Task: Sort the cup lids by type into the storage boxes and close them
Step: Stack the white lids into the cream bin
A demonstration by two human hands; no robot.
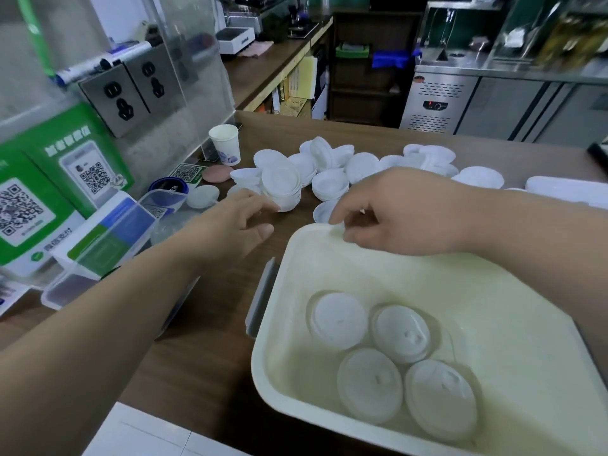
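Observation:
A cream storage box stands open on the wooden counter in front of me, with several white cup lids lying flat in its bottom. Behind it, a heap of loose white lids spreads across the counter. My left hand reaches out with straight fingers, and its fingertips touch the base of a stack of lids. My right hand hovers over the box's far rim with its fingers hanging loosely curled. It holds nothing that I can see, and one lid lies just beyond its fingertips.
A grey latch hangs on the box's left side. On the left stand a clear plastic container, green QR-code signs, a paper cup and a pink coaster. A white tray-like object lies at the far right.

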